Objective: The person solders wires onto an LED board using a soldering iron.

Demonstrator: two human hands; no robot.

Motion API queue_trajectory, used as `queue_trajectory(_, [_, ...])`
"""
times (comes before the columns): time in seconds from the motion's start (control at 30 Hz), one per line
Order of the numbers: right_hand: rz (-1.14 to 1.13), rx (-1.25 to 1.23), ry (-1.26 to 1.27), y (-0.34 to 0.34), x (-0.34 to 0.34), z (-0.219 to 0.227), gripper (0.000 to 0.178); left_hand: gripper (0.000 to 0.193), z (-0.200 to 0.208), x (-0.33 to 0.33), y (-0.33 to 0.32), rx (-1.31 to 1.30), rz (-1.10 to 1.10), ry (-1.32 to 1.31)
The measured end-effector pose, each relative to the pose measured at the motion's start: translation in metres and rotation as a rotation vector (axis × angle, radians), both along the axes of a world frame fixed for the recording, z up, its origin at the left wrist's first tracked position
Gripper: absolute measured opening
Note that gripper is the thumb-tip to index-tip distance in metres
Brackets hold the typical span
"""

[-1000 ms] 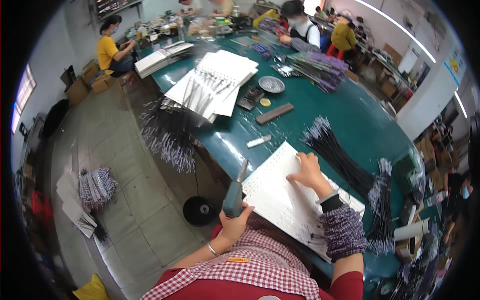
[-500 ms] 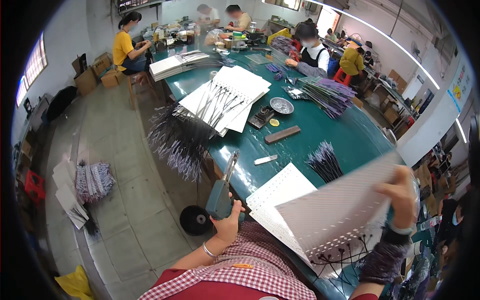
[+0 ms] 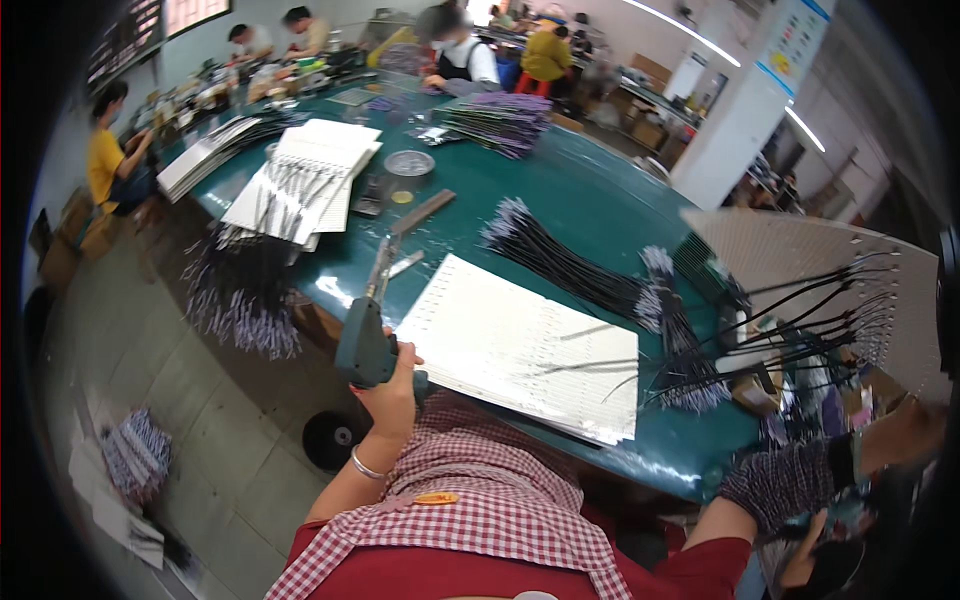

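Meanwhile, at a crowded workshop desk (image 3: 600,200), the worker's left hand (image 3: 392,385) was clamped around the grip of a grey-green tagging gun (image 3: 366,330), fingers fully closed, its long nose pointing up and away over the desk edge. The right hand (image 3: 915,425), at the far right rim of the view, swung a perforated white card (image 3: 800,270) hung with black cords off to the side; how tightly its fingers closed on the card could not be told, since the fisheye edge blurred them. A patterned sleeve cover (image 3: 785,480) wrapped that forearm.

Judging from the scene, the lift would go best with the card kept level and moved slowly, so the dangling cords neither snagged the bundles below nor slipped their holes, and with the gun's nose held clear of the card.

Directly in front of the worker lay a stack of white cards (image 3: 520,345), just beside the gun hand. Beyond it, bundles of black cords with purple tags (image 3: 570,265) fanned across the green surface. Farther off sat more loaded cards (image 3: 300,175), a round clear dish (image 3: 409,163) and another purple-tagged heap (image 3: 500,120). Other workers sat at the far end, and a fallen bundle (image 3: 135,455) lay on the floor to the left.
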State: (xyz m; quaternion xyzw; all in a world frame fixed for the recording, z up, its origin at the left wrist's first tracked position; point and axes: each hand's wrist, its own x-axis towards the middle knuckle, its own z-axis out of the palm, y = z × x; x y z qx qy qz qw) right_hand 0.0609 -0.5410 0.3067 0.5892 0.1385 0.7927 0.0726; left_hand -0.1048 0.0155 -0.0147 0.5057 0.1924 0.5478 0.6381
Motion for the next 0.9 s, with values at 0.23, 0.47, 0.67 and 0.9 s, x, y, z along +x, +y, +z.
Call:
queue_trajectory(0.23, [0.155,0.510,-0.104,-0.032,-0.016,-0.050,0.044,0.040,0.043,0.011,-0.011,0.078,-0.235,-0.116])
queue_trajectory(0.47, [2.633,0.091,0.019,0.065,0.079,-0.096,0.022,0.057,0.074,0.020,-0.051,-0.071,-0.642,-0.339])
queue_trajectory(0.67, [3.231,0.294,0.132,0.193,0.054,-0.119,0.011,0.054,0.074,0.018,-0.070,0.042,-0.660,-0.423])
queue_trajectory(0.9, [3.143,0.749,0.450,0.266,0.039,-0.107,0.015,0.054,0.114,0.034,-0.038,0.167,-0.102,-0.289])
